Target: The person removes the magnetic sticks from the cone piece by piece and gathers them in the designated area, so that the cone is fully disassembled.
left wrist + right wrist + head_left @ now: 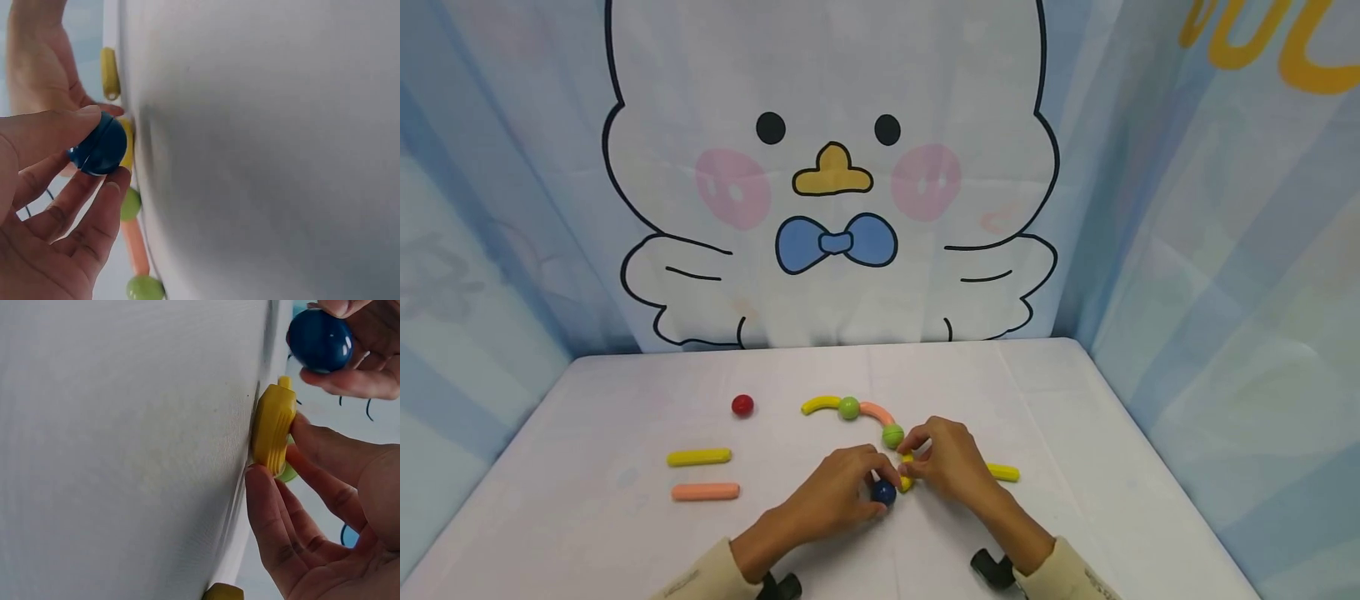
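The left hand (846, 482) pinches a blue ball (883, 493) just beside the yellow piece (906, 483) held by the right hand (949, 454). Curving away beyond the right hand's fingers, in order: near green ball (892, 436), pink arc (878, 412), far green ball (849, 408), yellow arc (822, 403). Left of the left hand: yellow rod (698, 457), pink rod (705, 492) and, farther out, red ball (742, 406). Right of the right hand: second yellow rod (1003, 472), partly hidden.

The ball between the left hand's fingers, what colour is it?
The ball is dark blue; it shows best in the left wrist view.
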`<state>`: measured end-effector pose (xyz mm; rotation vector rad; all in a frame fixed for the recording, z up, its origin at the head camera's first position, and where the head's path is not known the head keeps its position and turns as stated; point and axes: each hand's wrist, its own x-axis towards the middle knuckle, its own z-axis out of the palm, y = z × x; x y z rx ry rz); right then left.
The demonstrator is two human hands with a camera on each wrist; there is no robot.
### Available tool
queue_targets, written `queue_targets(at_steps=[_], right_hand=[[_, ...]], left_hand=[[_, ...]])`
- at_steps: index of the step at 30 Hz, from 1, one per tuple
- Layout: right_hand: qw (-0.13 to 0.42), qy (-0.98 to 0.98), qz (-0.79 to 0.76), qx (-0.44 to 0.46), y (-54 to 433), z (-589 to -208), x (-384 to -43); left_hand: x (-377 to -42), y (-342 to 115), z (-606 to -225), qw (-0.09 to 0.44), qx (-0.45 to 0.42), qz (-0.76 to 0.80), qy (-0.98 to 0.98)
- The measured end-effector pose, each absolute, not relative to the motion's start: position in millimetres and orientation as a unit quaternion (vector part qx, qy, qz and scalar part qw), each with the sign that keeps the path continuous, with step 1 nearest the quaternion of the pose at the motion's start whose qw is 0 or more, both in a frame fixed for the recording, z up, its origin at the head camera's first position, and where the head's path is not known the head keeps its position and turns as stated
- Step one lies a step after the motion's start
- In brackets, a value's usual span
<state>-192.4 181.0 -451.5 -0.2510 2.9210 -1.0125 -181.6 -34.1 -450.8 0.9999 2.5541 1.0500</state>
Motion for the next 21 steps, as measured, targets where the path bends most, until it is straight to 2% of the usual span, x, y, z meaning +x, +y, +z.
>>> queue_targets(at_steps=[5, 21], right_hand=[[0.032, 0.941, -0.33, -0.068, 180.1, -450.0, -193.1], [0.032, 0.938, -0.338, -0.06, 178.1, -451.6, -191.7]], left_hand=[[-182.9, -55.0, -441.8, 0.105, 0.31, 0.359, 0.874], [-197.5, -123.0, -423.6, 0.011, 0.219, 0.324, 0.92]])
